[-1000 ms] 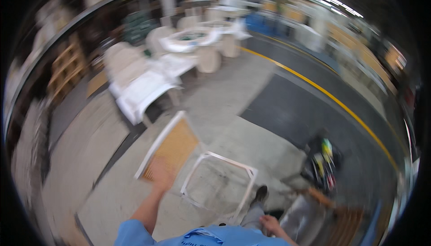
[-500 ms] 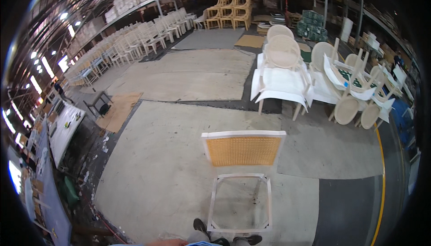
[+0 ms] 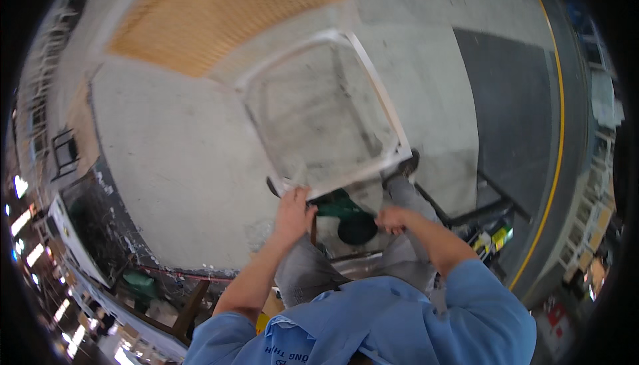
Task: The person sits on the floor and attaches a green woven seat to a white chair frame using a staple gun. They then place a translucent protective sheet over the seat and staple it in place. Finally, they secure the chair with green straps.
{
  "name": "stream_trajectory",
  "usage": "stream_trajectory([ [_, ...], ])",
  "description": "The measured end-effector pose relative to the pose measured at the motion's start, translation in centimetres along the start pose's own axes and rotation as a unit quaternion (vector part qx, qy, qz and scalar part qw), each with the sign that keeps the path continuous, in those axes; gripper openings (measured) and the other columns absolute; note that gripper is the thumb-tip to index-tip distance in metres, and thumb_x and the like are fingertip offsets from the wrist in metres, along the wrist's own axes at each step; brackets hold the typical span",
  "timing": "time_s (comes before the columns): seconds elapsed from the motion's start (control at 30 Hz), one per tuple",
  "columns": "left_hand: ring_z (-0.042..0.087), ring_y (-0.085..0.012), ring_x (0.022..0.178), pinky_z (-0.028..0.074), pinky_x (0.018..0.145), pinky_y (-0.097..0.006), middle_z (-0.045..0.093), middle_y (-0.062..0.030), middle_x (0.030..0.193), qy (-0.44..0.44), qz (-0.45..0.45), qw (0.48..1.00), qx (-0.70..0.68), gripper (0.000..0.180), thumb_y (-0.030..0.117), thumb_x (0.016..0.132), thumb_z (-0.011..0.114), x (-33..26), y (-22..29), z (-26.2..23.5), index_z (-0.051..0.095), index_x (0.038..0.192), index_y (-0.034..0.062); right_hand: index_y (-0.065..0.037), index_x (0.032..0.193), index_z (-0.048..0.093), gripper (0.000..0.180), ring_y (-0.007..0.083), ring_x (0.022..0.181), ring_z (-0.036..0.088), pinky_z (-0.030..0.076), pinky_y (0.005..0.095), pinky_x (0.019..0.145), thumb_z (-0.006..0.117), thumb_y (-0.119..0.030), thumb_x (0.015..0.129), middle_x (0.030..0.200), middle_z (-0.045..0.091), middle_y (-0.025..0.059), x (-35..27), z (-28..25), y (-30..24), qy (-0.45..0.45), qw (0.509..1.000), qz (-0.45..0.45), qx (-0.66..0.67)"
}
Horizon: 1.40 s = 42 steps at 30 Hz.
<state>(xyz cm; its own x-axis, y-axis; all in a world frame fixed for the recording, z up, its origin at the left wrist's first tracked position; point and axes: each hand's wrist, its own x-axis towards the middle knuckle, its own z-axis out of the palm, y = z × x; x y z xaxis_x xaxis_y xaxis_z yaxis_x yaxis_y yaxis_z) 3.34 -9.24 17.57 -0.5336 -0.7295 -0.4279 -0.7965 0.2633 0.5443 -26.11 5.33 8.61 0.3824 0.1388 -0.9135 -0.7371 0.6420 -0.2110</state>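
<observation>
A whitish chair frame (image 3: 379, 92) with an open seat stands before my knees, somewhat blurred. Its woven cane back panel (image 3: 246, 12) rises at the upper left. My left hand (image 3: 291, 217) holds the near left corner of the seat frame, fingers over the rail. My right hand (image 3: 394, 220) is closed like a fist just inside my right knee, apart from the frame; what it holds, if anything, is hidden. Between my hands, low by my legs, lies a green thing (image 3: 341, 206) with a dark round end (image 3: 357, 228); its kind is unclear.
To the right run a dark floor mat (image 3: 509, 112) and a yellow floor line (image 3: 561, 118). Yellow and dark items (image 3: 494, 238) sit beside my right leg. A long table (image 3: 76, 245) stands at the left, with a small dark stool (image 3: 65, 154) beyond it.
The view has tipped down toward my lap. The chair now appears closer and turned, and both hands have come into view, the left one at the seat frame's corner.
</observation>
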Motion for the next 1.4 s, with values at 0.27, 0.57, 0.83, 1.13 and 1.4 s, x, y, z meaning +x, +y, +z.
stream_trajectory([
  [0.27, 0.069, -0.0321, 0.094, 0.051, 0.089, -0.044, 0.071, -0.0118, 0.096, -0.124, 0.010, 0.978, 0.168, 0.054, 0.033, 0.074, 0.081, 5.8, -4.5, 8.0, 0.065, 0.119, 0.0083, -0.001, 0.125, 0.070, 0.048, 0.0439, 0.122, 0.061, 0.046, 0.0529, 0.107, 0.053, -0.039, 0.100, 0.125, 0.068, 0.0244, 14.6, 2.3, 2.2, 0.058, 0.994, -0.044, -0.083],
  [0.57, 0.068, -0.0284, 0.080, 0.053, 0.085, -0.042, 0.070, -0.0086, 0.089, -0.055, 0.055, 0.986, 0.146, 0.047, 0.023, 0.063, 0.079, 5.8, -5.3, 8.6, 0.070, 0.107, 0.0081, -0.022, 0.149, 0.047, 0.053, 0.0350, 0.145, 0.038, 0.037, 0.0519, 0.117, 0.052, -0.038, 0.099, 0.159, 0.040, 0.0111, 29.3, 4.1, -1.4, 0.069, 0.996, -0.006, -0.060],
  [0.83, 0.069, -0.0249, 0.080, 0.053, 0.082, -0.042, 0.069, -0.0060, 0.088, -0.043, 0.066, 0.983, 0.165, 0.056, 0.027, 0.057, 0.083, 5.6, -5.1, 8.5, 0.067, 0.107, 0.0099, -0.014, 0.129, 0.060, 0.044, 0.0368, 0.130, 0.053, 0.037, 0.0611, 0.111, 0.062, -0.034, 0.090, 0.146, 0.053, 0.0159, 31.8, 2.8, -5.0, 0.081, 0.985, -0.060, -0.141],
  [1.13, 0.071, -0.0258, 0.074, 0.052, 0.074, -0.044, 0.072, -0.0073, 0.078, 0.001, 0.052, 0.976, 0.210, 0.035, 0.040, 0.071, 0.079, 2.9, -6.2, 11.1, 0.066, 0.092, 0.0158, -0.004, 0.109, 0.071, 0.030, 0.0372, 0.118, 0.066, 0.044, 0.0667, 0.097, 0.070, -0.017, 0.082, 0.118, 0.071, 0.0194, 16.5, 7.3, -5.3, 0.006, 0.887, -0.252, -0.388],
  [1.4, 0.074, -0.0301, 0.088, 0.054, 0.075, -0.049, 0.075, -0.0106, 0.089, 0.047, 0.058, 0.966, 0.249, 0.049, 0.050, 0.087, 0.068, 3.9, -3.9, 9.3, 0.062, 0.125, 0.0191, -0.011, 0.112, 0.071, 0.032, 0.0258, 0.095, 0.070, 0.053, 0.0441, 0.080, 0.067, -0.015, 0.082, 0.101, 0.073, 0.0111, 11.6, 9.5, -3.0, 0.243, 0.869, -0.407, -0.144],
])
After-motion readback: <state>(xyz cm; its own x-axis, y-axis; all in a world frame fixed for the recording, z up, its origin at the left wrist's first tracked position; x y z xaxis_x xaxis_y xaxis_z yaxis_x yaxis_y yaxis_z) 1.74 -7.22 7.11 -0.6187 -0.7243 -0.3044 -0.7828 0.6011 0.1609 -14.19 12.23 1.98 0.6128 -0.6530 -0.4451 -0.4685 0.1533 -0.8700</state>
